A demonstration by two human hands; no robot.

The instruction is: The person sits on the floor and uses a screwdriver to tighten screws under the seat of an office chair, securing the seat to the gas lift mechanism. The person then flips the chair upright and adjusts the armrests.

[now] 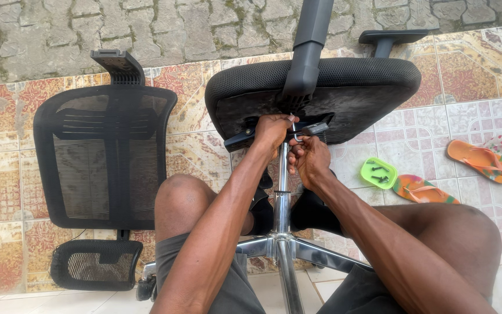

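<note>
A black office chair seat [355, 87] lies tipped on its side, underside toward me, with its chrome gas column [282, 192] and star base [286, 247] between my knees. My left hand [272, 129] grips the black mechanism under the seat where the column meets it. My right hand [308, 157] is closed around a small metal hex key [293, 129] pressed into that mechanism. One black armrest [307, 52] sticks up from the seat.
A black mesh backrest [103, 157] with its headrest [95, 264] lies flat on the tiled floor to my left. At the right, a green dish [368, 175] holds several dark screws, beside a pair of orange flip-flops [477, 160]. Stone paving runs along the far edge.
</note>
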